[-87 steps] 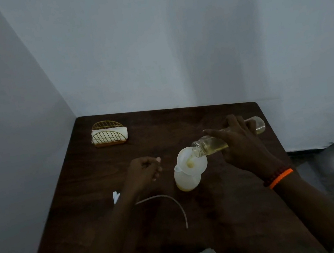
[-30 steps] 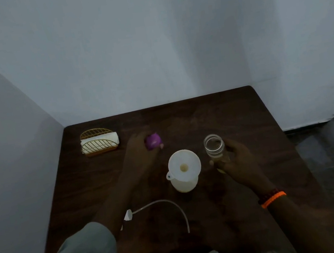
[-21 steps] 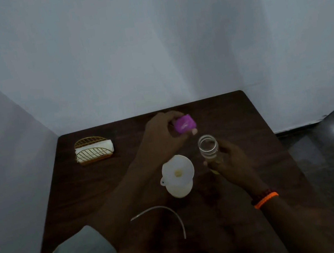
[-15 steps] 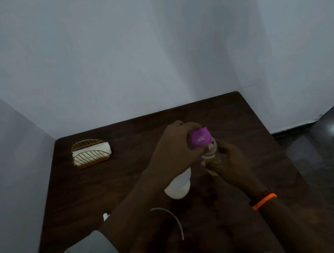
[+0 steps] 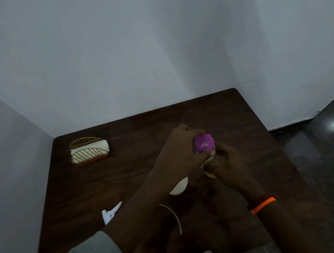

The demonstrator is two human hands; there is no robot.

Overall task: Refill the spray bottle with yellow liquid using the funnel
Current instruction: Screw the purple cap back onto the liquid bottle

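Wood, dark and faintly grained, makes up the table in front of you; it sits pushed into a corner where two plain, matte pale walls meet. To your right the floor is dark polished stone that throws back one small bright spot of light. The room is dim.

Your left hand reaches across your body, its fingers closed around a round purple cap with a smooth plastic top, held over the mouth of a small clear bottle. Your right hand wraps the bottle's body from the right, fingers curled tight on it; a little yellowish liquid shows at its base, just under your fingers. An orange braided band with a dark beaded one beside it circles that wrist.

Under your left forearm, the rounded white body of the spray bottle stands on the table, just left of the clear bottle; its top, and whether the funnel is there, is hidden by your arm. Nearer you lie the white spray head and its thin curved dip tube. At the far left corner stands a gold wire napkin holder, arch-shaped, holding white napkins.
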